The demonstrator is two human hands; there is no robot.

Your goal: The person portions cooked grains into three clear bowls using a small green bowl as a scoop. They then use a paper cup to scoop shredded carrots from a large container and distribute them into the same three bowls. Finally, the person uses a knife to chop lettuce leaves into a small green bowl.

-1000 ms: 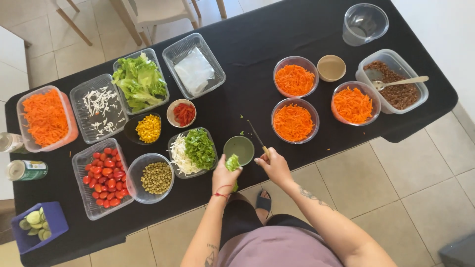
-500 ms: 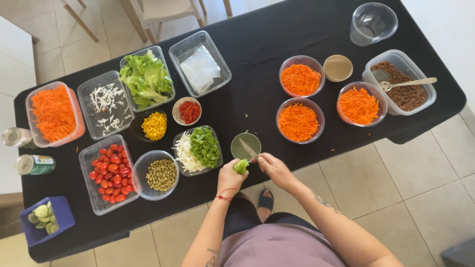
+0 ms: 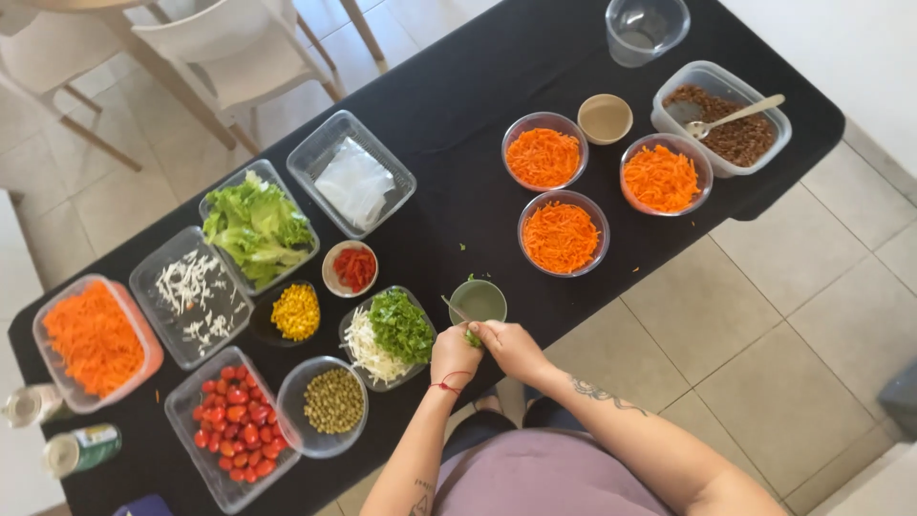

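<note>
Left hand point(image 3: 456, 355) pinching green herb point(image 3: 473, 337), right hand point(image 3: 511, 346) gripping knife point(image 3: 455, 310); better cutting toward small bowl point(image 3: 478, 301) at twelve o'clock.

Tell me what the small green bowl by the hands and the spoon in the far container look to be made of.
Small green bowl: probably matte plastic or glazed ceramic; uniform colour, unclear which. Spoon: looks like pale wood or plastic, dull and without metallic shine.
</note>
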